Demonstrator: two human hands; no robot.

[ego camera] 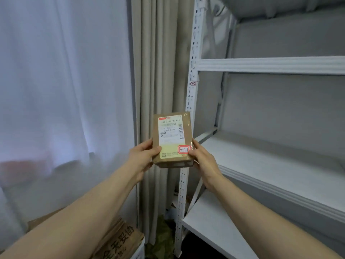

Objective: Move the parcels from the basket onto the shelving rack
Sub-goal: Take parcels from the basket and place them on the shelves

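A small brown cardboard parcel (172,140) with a white shipping label and a red-edged sticker reading 3-1-1 is held up in front of me, face toward the camera. My left hand (142,158) grips its lower left edge, thumb on the front. My right hand (202,158) grips its lower right edge, thumb by the sticker. The white metal shelving rack (265,65) stands to the right, its nearest upright just behind the parcel. The shelf boards in view are bare. The basket is out of view.
Beige curtains (158,71) hang behind the parcel and a sheer white curtain (65,81) fills the left. A brown cardboard box with printed characters (119,240) sits at the bottom left, under my left forearm. Paper scraps lie on the floor by the rack's foot.
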